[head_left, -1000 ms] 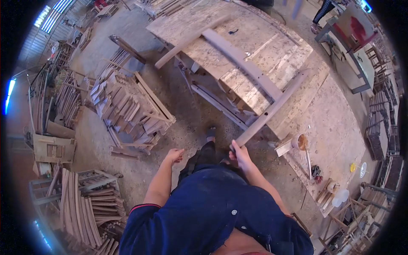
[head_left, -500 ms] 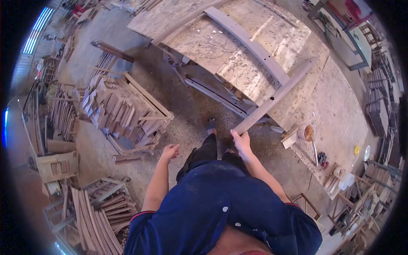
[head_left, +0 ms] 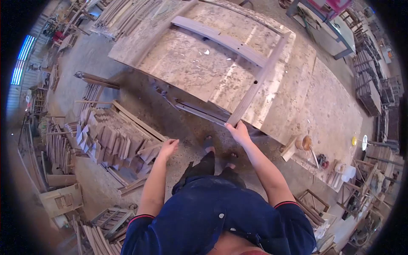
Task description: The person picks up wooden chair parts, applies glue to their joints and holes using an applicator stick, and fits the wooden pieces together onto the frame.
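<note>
A wooden frame (head_left: 221, 40) lies on the stained workbench (head_left: 178, 63); a broad crosspiece joins its two long legs. My right hand (head_left: 239, 131) grips the near end of the right leg (head_left: 260, 79), at the bench's front edge. The leg has a dark hole near its middle. My left hand (head_left: 169, 147) is curled in the air over the floor, left of the bench and beside a stack of cut wood pieces (head_left: 114, 136). Its fingers are drawn together, and whether they hold something small is hidden.
On the bench's right part are a glue pot (head_left: 304, 143) with a stick, a yellow lid (head_left: 354, 140) and a white container (head_left: 348, 173). Curved slats (head_left: 95, 240) lie at the lower left. A metal-legged table (head_left: 327, 34) stands at the upper right.
The frame has moved left and now lies further onto the bench, with my right hand still on its leg. The view has shifted. My left hand has risen slightly and its fingers have drawn together.
</note>
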Action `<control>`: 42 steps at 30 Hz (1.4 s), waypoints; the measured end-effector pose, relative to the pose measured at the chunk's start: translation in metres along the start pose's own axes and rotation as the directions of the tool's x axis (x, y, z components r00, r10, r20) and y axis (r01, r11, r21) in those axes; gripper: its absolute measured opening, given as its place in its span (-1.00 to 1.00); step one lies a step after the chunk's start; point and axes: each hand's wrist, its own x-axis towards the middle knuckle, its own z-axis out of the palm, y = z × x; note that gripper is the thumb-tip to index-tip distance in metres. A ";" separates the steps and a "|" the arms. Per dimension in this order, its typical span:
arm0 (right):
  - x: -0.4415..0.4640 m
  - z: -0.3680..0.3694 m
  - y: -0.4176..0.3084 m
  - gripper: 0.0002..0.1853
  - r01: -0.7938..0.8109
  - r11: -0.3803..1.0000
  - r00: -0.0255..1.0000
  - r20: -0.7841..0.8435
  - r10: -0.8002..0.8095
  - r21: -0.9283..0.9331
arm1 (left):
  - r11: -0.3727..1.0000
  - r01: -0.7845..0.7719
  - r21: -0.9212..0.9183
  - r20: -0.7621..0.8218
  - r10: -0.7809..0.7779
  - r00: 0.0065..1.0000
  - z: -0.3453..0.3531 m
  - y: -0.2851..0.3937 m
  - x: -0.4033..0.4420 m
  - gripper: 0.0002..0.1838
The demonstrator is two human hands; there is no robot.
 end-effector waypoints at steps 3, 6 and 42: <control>0.022 0.028 0.030 -0.45 -0.015 0.971 0.988 -0.148 0.052 0.239 | 0.999 -0.044 -0.020 -0.016 0.043 0.999 -0.008 0.018 -0.003 -0.62; -0.021 0.042 0.033 -0.50 -0.070 0.881 0.990 -0.073 0.118 0.468 | 0.999 -0.022 -0.027 -0.024 0.022 0.999 -0.022 0.000 -0.003 -0.58; -0.073 0.042 0.008 -0.61 0.492 0.854 0.858 -0.073 -0.508 -0.169 | 0.853 -0.058 0.518 0.195 -0.052 0.979 -0.012 -0.073 0.051 -0.56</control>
